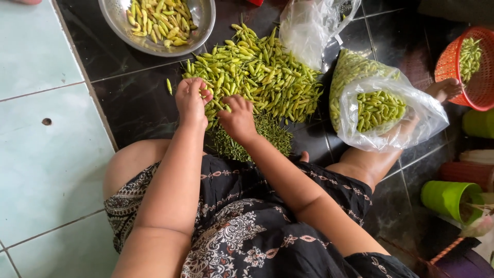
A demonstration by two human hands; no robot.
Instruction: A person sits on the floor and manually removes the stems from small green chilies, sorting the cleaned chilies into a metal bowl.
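Note:
A big pile of small green-yellow chilli peppers [262, 72] lies on the dark tiled floor in front of me. My left hand [191, 99] is closed around a few chillies at the pile's near left edge. Just to its right, my right hand [237, 117] rests fingers-down on the peppers; whether it grips one is hidden. A heap of thin green stems [267, 135] lies under and beside my right hand. A metal bowl [203, 23] at the top holds chillies.
A clear plastic bag [381, 108] of chillies leans on my right leg. An empty clear bag [309, 28] lies behind the pile. An orange basket [476, 77] with chillies sits far right, a green cup [447, 198] below it. Pale tiles [46, 154] lie left.

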